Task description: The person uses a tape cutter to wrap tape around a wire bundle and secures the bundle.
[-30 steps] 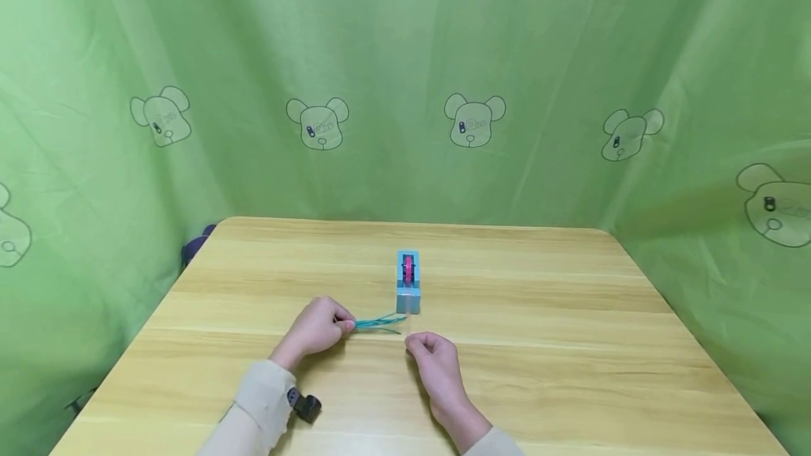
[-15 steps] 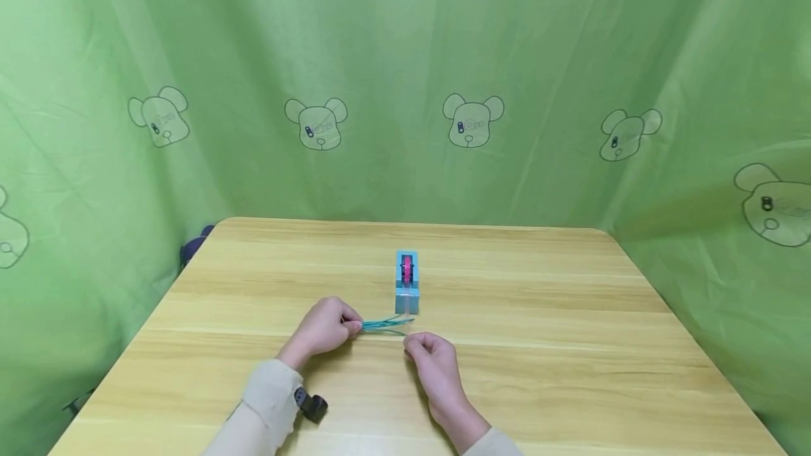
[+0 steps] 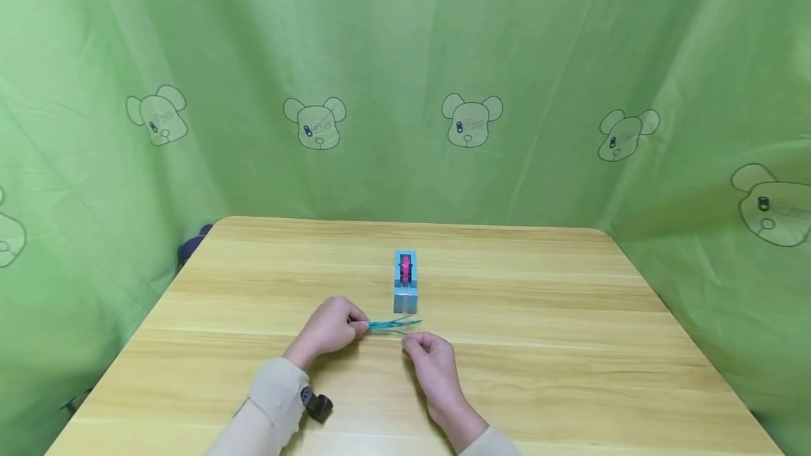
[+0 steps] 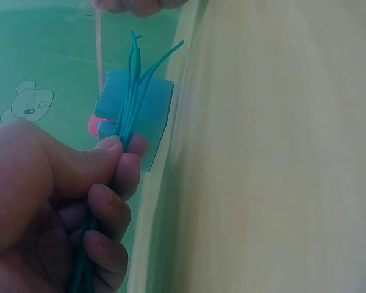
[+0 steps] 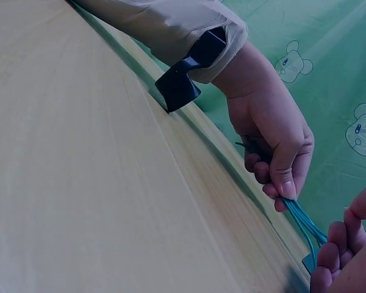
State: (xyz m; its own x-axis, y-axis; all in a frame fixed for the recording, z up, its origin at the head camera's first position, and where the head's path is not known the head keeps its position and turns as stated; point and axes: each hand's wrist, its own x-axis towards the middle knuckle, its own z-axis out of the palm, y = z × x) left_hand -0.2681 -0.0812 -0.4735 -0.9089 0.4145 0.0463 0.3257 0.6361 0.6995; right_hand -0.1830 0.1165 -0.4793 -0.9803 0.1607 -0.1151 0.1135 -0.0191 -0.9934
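Observation:
My left hand [image 3: 332, 327] grips a bundle of thin teal wires [image 4: 131, 97], its thumb pressed against curled fingers. The loose wire ends splay out toward the right in the head view. My right hand [image 3: 436, 368] pinches the end of a clear tape strip [image 4: 99, 52], which stretches back to a blue tape dispenser [image 3: 405, 301]. A pink tape roll [image 3: 405, 269] sits in the dispenser. The wire ends lie across the tape's line, between the dispenser and my right fingertips; whether they touch the tape cannot be told.
A wooden table [image 3: 538, 301] carries everything. Green curtains [image 3: 393, 34] with bear-head prints hang behind it and at both sides. A black wrist camera [image 3: 318, 408] is strapped to the left sleeve. Something purple [image 3: 190, 248] shows beyond the table's left edge.
My left hand has moved a little to the right, bringing the wire ends across the tape's line. The right hand has stayed almost still, pinching the tape.

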